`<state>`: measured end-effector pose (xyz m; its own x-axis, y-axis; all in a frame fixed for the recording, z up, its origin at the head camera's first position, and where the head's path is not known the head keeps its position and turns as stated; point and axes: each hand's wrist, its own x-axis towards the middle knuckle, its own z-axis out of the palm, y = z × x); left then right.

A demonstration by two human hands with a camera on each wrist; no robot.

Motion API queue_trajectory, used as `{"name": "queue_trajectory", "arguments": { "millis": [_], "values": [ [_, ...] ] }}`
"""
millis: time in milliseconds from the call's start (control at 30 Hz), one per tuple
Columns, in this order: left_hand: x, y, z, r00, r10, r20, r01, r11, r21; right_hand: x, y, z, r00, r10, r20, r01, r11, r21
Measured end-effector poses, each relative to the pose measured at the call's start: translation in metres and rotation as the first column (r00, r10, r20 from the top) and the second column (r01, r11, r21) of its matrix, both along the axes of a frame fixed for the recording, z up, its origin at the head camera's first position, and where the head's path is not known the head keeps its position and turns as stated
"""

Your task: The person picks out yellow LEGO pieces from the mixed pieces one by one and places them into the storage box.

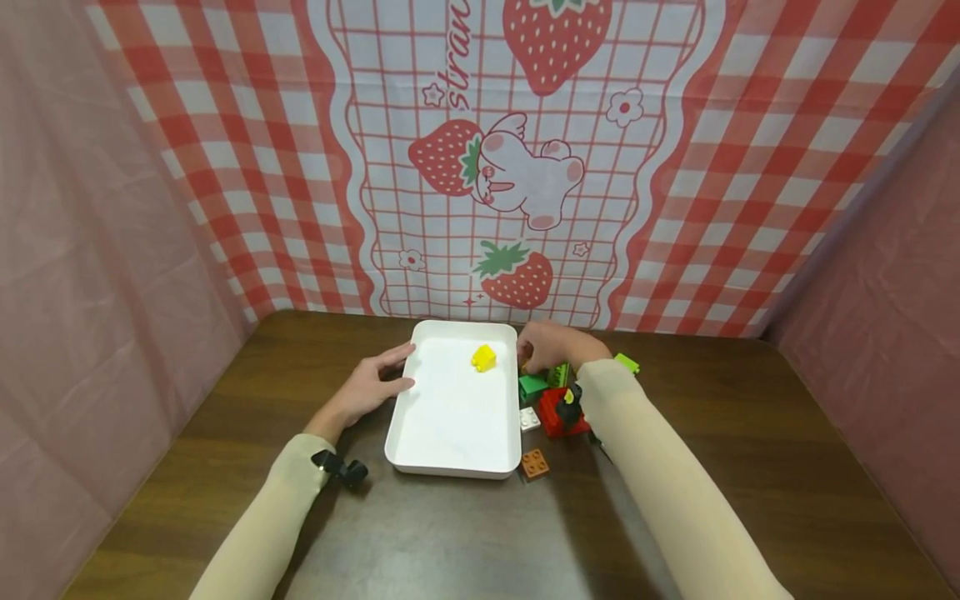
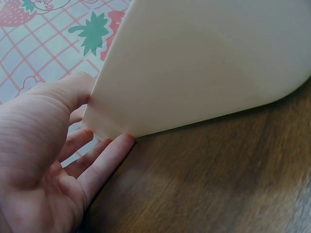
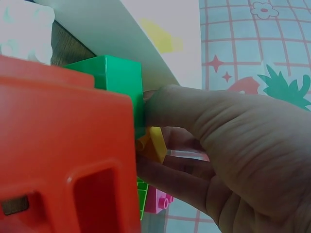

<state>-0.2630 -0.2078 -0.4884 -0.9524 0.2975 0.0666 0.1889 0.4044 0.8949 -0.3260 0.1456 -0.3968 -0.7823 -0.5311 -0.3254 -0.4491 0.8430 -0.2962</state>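
A white tray (image 1: 453, 417) lies on the table with a yellow block (image 1: 484, 358) inside it, toward the far right. My left hand (image 1: 369, 385) rests against the tray's left side; in the left wrist view its extended fingers (image 2: 109, 158) touch the tray wall. Beyond the tray's right edge, my right hand (image 1: 551, 343) reaches down among the toy bricks. There it pinches an orange brick (image 3: 156, 144), partly hidden by the fingers. Close to the thumb stands a green brick (image 3: 121, 87). A large red piece (image 3: 63, 141) covers much of the right wrist view.
Right of the tray lie a white brick (image 1: 529, 419), a brown brick (image 1: 535, 463) and the red piece (image 1: 555, 412). A lime brick (image 1: 627, 363) is partly behind the right sleeve. A pink brick (image 3: 158, 200) shows below the right fingers. A strawberry-print cloth (image 1: 517, 275) hangs behind the table.
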Motion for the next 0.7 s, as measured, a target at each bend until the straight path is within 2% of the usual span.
{"name": "queue_trajectory", "arguments": {
  "millis": [367,700],
  "values": [
    [0.0019,0.0005,0.0015,1.0,-0.008,-0.016,0.008,1.0,0.003,-0.0002,0.0014,-0.0007,1.0,0.008,0.018,-0.008,1.0,-0.009],
    [0.0008,-0.0002,0.0009,1.0,-0.009,-0.017,0.009,1.0,0.008,0.0,0.0002,-0.0076,0.999,-0.037,0.015,0.037,0.999,0.02]
  ]
}}
